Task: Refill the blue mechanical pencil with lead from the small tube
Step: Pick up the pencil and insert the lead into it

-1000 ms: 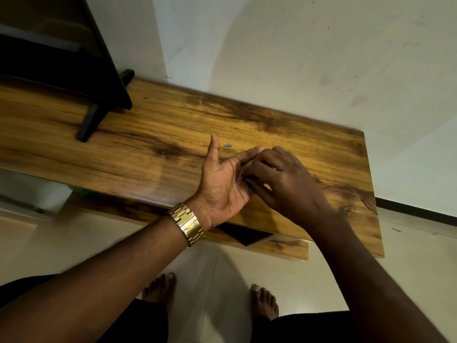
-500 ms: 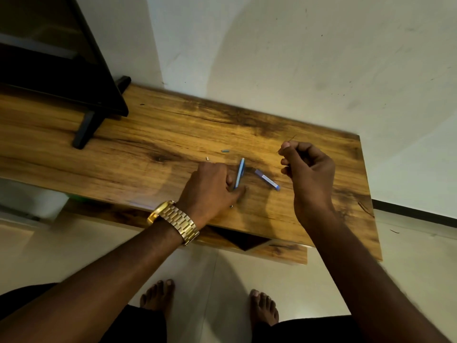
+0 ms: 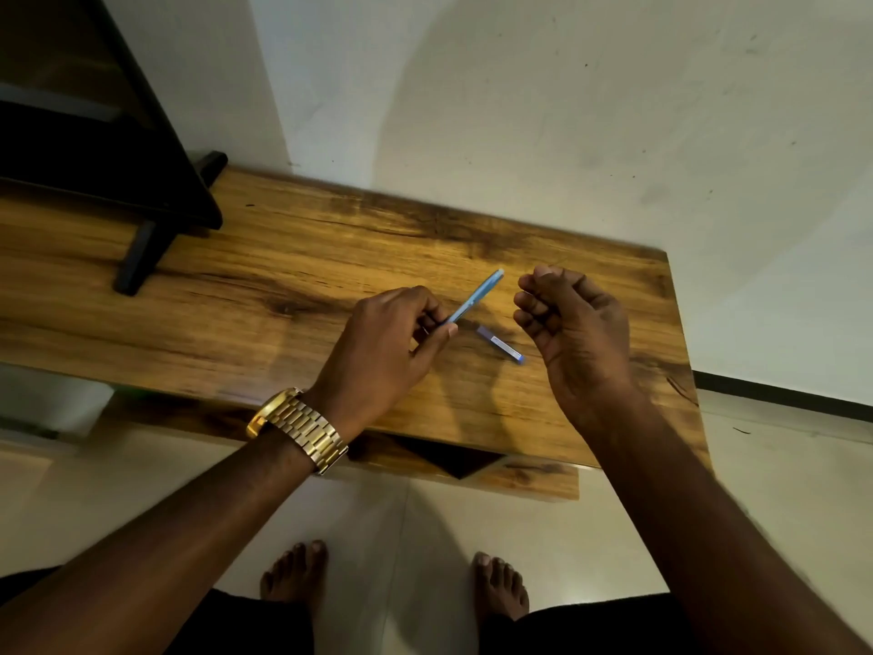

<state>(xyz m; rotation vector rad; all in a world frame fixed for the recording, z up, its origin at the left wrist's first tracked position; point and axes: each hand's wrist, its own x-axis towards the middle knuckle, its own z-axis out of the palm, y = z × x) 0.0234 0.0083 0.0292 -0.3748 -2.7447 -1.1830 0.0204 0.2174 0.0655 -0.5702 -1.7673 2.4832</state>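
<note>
The blue mechanical pencil [image 3: 477,296] is gripped near its lower end by the left hand [image 3: 387,342], pinched between thumb and fingers, and is held tilted so that its free end points up and away toward the wall, raised off the wooden tabletop [image 3: 264,295]. A gold metal watch [image 3: 297,430] is worn on the left wrist.

The small tube [image 3: 500,344] is seen lying flat on the tabletop, untouched, between the two hands and just below the pencil's shaft; a dark end is turned toward the left hand and a blue end toward the right, with a pale label along its side. What is held inside the tube cannot be made out, nor can it be told whether its cap is on.

The right hand [image 3: 574,323] is held above the tabletop to the right of the pencil, its fingers curled inward and the thumb pressed against the forefinger as in a fine pinch. Whether a lead is caught there cannot be told; nothing that thin is resolved at this blur.

At the left rear of the tabletop a black screen [image 3: 94,134] is carried on a black stand foot [image 3: 141,257]. Bare feet [image 3: 293,574] are seen on the pale floor below.
</note>
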